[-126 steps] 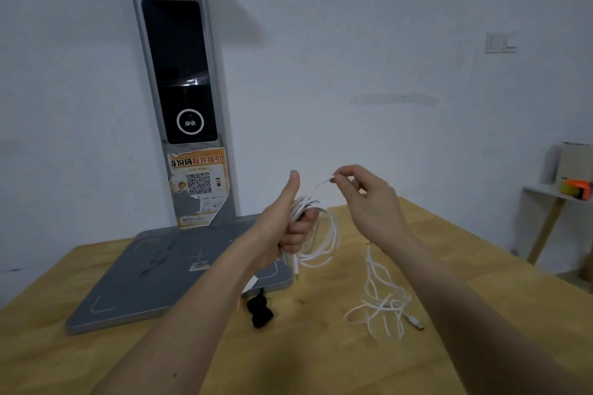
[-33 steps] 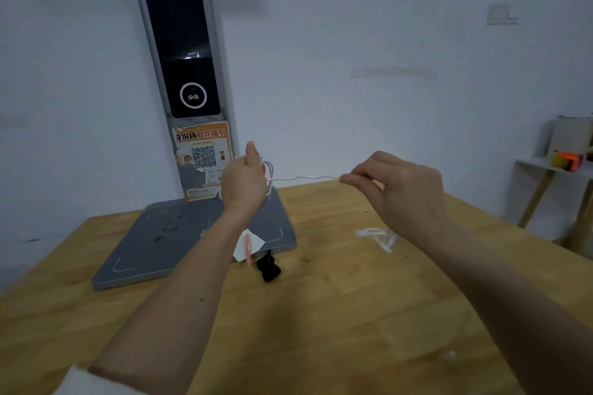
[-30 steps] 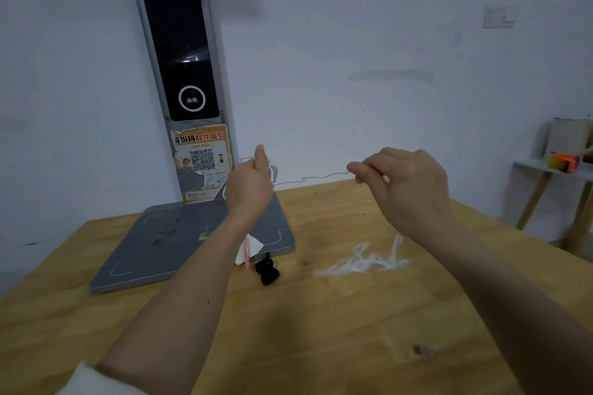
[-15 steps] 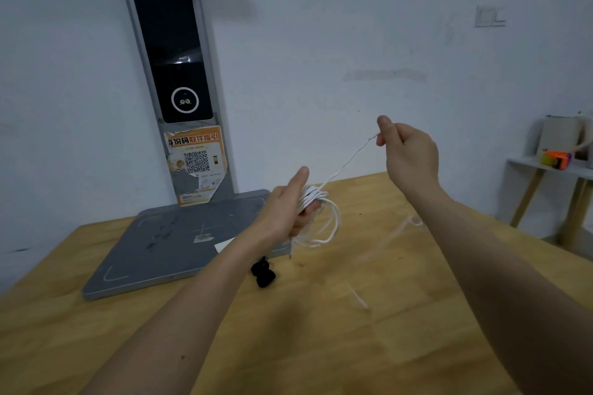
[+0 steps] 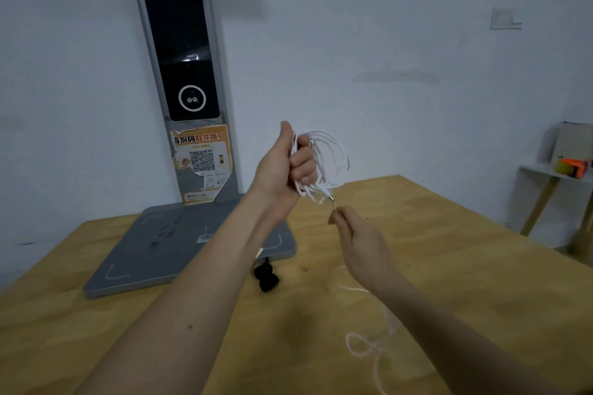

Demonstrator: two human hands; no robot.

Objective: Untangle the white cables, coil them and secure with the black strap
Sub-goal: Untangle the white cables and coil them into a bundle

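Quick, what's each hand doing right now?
Left hand: grips the coiled white cable.
Right hand: pinches the cable's loose end below the coil.

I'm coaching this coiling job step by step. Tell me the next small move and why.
Probably lay one more loop onto the coil: the left hand grips the bundle, the right hand pinches the cable just below it, and loose cable trails on the table. The strap lies untouched, so strapping looks premature.

table (image 5: 449,250): matt wood | scanner base (image 5: 167,240): matt grey | screen (image 5: 179,42): glossy black
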